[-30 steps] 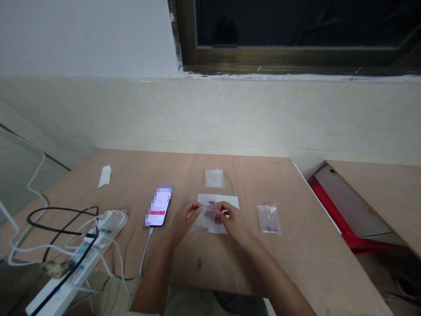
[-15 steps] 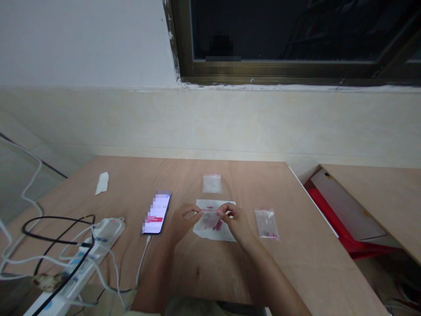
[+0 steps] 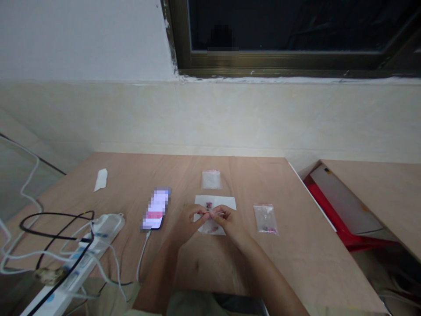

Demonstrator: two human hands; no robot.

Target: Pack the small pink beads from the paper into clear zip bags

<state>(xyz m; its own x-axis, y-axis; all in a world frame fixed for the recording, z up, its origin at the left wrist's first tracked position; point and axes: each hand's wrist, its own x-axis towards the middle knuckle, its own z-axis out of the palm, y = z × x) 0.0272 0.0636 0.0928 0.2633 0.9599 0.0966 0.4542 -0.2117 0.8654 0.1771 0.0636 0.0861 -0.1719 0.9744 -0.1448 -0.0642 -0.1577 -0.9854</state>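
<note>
Clutter Around the Hands

A slim smartphone [image 3: 155, 210] (screen lit but pixelated) lies on the pale plywood desk [image 3: 305, 245], joined to a white cable [image 3: 142, 256]. Left of it sits a white power strip [image 3: 107, 227] tangled in black cords [image 3: 55, 217]. Farther up lies a folded white tissue [image 3: 101, 180]. Past the desk's right edge shows a red plastic frame [image 3: 324, 206].

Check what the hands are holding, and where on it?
The left hand and right hand pinch a thin pinkish strand between their fingertips; its ends are too small to tell.

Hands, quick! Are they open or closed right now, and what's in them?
Left hand: closed in a pinch, holding a thin pinkish strand.
Right hand: closed in a pinch, holding the same thin pinkish strand.
</note>
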